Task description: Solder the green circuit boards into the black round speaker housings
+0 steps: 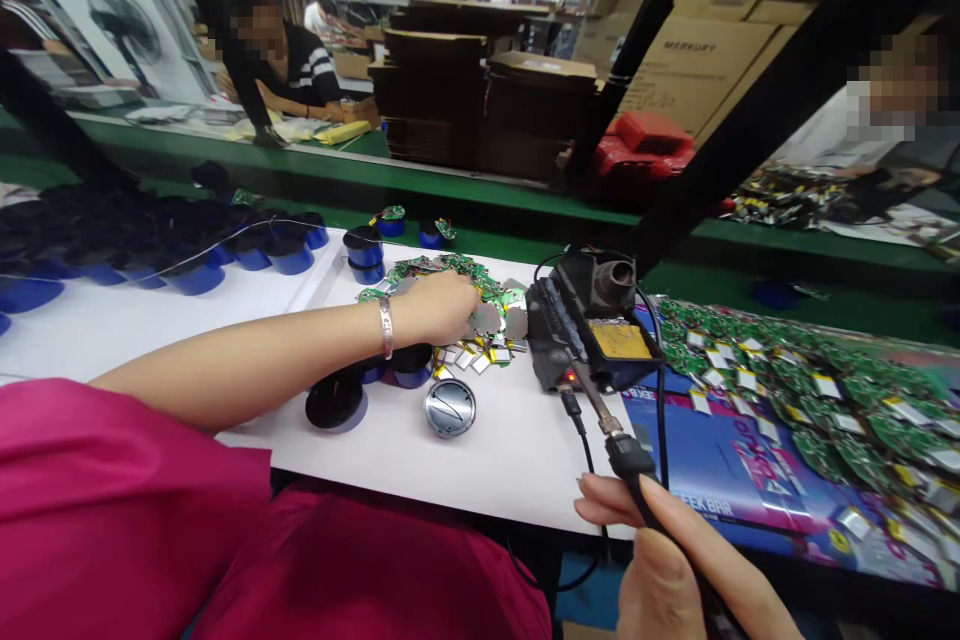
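My left hand (442, 308) reaches across the white board (495, 440) into a pile of green circuit boards (450, 270) with small silver battery cells (480, 355); its fingers are curled down among them and what they grip is hidden. My right hand (675, 560) is closed round the black handle of a soldering iron (626, 450), whose tip points up toward the soldering station (592, 325). A round silver disc (450, 407) and black-and-blue round parts (336, 400) lie just under my left forearm.
Many blue-and-black round housings (195, 250) crowd the back left of the board. More green circuit boards (810, 390) cover a blue box at right. A green conveyor (480, 195) runs behind, with cardboard stacks (465, 90) and two other people beyond it.
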The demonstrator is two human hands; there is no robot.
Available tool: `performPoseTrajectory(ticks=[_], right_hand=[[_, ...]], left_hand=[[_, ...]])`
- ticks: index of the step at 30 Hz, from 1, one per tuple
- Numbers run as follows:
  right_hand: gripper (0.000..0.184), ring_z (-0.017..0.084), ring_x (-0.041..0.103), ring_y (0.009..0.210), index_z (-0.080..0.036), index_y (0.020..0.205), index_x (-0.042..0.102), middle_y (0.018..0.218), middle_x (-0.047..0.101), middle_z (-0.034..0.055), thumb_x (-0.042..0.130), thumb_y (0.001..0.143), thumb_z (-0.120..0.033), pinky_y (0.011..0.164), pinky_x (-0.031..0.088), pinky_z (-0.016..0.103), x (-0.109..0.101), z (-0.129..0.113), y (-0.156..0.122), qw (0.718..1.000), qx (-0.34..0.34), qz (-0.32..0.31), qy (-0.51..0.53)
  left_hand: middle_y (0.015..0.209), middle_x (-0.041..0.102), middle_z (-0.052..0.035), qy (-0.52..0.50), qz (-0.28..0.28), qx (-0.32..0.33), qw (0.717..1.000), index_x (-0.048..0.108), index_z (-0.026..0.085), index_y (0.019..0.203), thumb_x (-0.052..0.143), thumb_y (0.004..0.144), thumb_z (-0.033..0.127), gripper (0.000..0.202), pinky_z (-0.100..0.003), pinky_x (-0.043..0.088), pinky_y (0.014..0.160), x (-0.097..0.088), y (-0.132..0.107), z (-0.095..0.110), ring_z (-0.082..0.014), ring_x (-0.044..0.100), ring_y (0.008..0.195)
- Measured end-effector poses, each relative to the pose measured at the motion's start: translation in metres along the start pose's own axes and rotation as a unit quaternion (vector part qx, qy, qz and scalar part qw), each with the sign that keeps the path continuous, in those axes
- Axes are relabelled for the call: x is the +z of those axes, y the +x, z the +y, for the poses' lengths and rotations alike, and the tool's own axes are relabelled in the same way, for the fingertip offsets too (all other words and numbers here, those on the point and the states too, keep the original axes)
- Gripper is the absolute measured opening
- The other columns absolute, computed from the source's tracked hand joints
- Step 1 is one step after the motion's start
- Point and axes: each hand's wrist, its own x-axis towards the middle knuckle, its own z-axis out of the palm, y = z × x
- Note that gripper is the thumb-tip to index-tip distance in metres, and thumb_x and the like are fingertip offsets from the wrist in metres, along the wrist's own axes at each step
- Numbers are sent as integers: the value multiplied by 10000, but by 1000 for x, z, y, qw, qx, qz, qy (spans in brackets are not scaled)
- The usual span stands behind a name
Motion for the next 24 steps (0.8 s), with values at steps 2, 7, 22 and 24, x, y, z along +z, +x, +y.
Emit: performPoseTrajectory(ticks=[2, 7, 22, 24], right_hand=[[287, 263, 759, 741, -239, 1147, 721, 933, 772, 58, 639, 883, -165, 614, 671, 325, -1, 0, 4, 999, 4, -31, 16], [285, 231, 760, 778, -191, 1158, 709, 972, 767, 65, 661, 880, -150, 714, 660, 306, 4, -5, 7, 997, 41, -44, 42], [180, 153, 740, 746, -216, 1057, 726, 959, 759, 10, 635, 915, -154, 747, 601, 277, 34, -16, 12, 992, 93, 23, 85], [192, 152, 739, 731, -217, 1077, 715, 965, 760, 11, 620, 924, -151, 724, 606, 282, 35, -15, 11, 991, 91, 25, 96]], left_hand=[[1034, 675, -155, -8, -11, 0, 1000, 713, 128, 926, 625, 773, 144, 177, -336, 469, 797, 4, 7, -3, -290, 632, 995], [879, 709, -76, -46, -27, -8, 999, 685, 178, 814, 619, 748, 138, 102, -285, 450, 698, 7, 8, -9, -230, 655, 837], [705, 689, -6, -246, 30, -21, 969, 654, 155, 781, 698, 729, 179, 72, -230, 432, 594, 6, 17, -24, -149, 634, 659], [787, 725, -34, -291, 57, -27, 955, 662, 138, 919, 635, 807, 191, 127, -227, 476, 625, 0, 14, -29, -144, 669, 706]])
